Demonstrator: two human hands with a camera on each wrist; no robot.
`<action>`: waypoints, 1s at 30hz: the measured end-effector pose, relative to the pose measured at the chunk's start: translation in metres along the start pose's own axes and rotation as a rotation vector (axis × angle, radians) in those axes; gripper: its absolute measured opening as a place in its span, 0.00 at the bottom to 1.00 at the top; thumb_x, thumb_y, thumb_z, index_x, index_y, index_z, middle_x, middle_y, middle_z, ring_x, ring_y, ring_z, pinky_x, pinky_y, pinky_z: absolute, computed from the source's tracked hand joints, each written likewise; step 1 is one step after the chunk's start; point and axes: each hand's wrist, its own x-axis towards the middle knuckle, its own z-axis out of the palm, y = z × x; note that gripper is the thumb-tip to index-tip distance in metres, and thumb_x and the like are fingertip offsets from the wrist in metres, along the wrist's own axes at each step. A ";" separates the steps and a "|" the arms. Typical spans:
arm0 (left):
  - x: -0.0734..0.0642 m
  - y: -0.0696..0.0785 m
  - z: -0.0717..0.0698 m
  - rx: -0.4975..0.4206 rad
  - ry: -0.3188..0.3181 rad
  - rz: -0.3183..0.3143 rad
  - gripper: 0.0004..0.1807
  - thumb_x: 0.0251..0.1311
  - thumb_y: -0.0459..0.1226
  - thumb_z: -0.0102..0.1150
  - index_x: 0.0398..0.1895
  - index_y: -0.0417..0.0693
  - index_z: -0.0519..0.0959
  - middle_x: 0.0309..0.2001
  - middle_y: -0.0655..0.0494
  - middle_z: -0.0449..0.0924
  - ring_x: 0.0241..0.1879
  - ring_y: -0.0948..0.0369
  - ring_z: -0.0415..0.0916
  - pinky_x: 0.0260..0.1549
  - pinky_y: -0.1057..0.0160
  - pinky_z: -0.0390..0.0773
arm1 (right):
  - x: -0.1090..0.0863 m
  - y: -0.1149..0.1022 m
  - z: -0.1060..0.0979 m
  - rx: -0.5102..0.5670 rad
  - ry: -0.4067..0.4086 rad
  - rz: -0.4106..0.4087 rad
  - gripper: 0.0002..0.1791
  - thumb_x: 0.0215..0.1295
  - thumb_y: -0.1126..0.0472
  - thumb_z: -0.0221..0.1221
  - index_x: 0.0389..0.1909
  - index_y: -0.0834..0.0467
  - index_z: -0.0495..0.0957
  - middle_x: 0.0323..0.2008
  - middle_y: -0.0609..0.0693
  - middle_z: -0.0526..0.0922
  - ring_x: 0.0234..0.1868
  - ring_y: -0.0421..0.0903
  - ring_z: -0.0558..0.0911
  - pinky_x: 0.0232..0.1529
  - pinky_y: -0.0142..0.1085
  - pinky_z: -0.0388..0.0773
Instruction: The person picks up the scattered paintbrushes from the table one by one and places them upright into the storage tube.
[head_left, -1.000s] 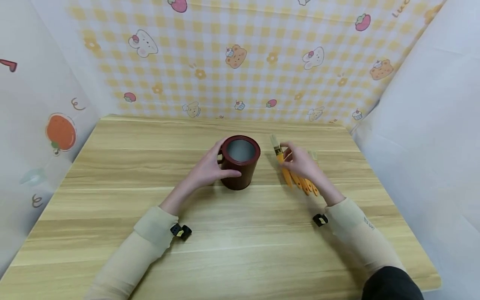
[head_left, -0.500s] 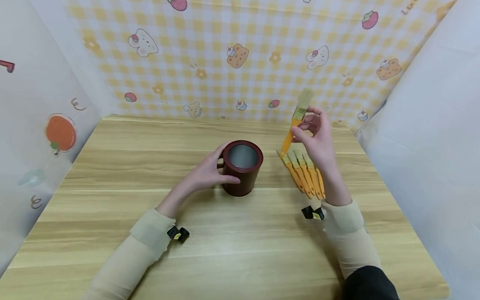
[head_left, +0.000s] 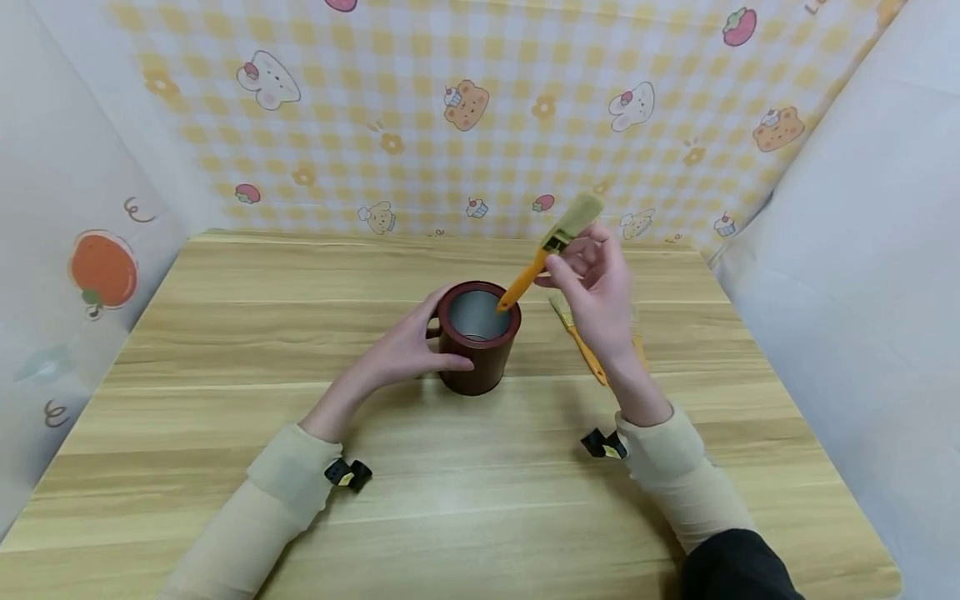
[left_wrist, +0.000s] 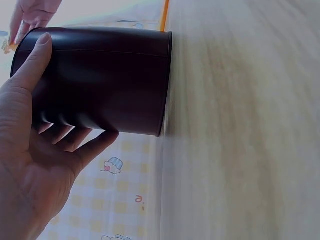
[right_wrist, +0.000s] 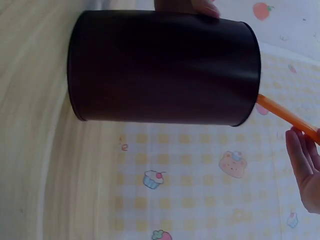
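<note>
A dark brown cylindrical holder point(head_left: 474, 367) with a grey inside and a side handle stands upright on the table. My left hand point(head_left: 401, 346) grips it from the left, thumb across the front and fingers round the back, as the left wrist view point(left_wrist: 37, 150) also shows. In my right hand point(head_left: 596, 287) is a flat paintbrush point(head_left: 528, 279), pinched near its metal band with bristles up. Its orange handle slants down to the left, the end at the holder's right rim and overlapping the opening. The right wrist view shows the orange handle point(right_wrist: 287, 116) meeting the rim.
More paintbrushes point(head_left: 585, 354) with orange handles lie on the wooden table point(head_left: 465, 492) right of the holder, partly hidden by my right hand. A yellow checked cloth point(head_left: 337, 133) hangs behind the table, and a white sheet point(head_left: 862, 275) hangs on the right.
My right hand has lifted a paintbrush off the table, raised it bristles up, then carried it left to the holder's opening. My left hand stays on the holder, which stands in nearly the same place.
</note>
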 end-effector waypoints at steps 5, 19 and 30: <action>0.001 0.002 0.000 0.005 -0.001 0.017 0.56 0.47 0.47 0.83 0.77 0.74 0.57 0.73 0.62 0.65 0.73 0.53 0.66 0.68 0.43 0.76 | -0.005 0.004 0.005 -0.183 -0.115 0.064 0.17 0.70 0.72 0.62 0.56 0.62 0.72 0.40 0.49 0.85 0.39 0.40 0.86 0.42 0.29 0.86; 0.000 0.003 -0.002 0.032 -0.004 -0.043 0.60 0.48 0.50 0.82 0.81 0.70 0.52 0.76 0.57 0.63 0.76 0.52 0.63 0.70 0.44 0.74 | 0.000 0.009 -0.005 -0.329 -0.191 0.106 0.18 0.72 0.67 0.61 0.60 0.63 0.73 0.43 0.62 0.87 0.40 0.41 0.87 0.42 0.30 0.85; -0.003 0.002 -0.001 0.020 -0.024 -0.018 0.58 0.49 0.50 0.82 0.79 0.76 0.53 0.76 0.59 0.62 0.76 0.52 0.62 0.70 0.43 0.74 | 0.007 0.024 -0.052 -0.450 -0.177 0.251 0.27 0.73 0.63 0.61 0.70 0.58 0.68 0.50 0.63 0.83 0.42 0.37 0.85 0.43 0.24 0.84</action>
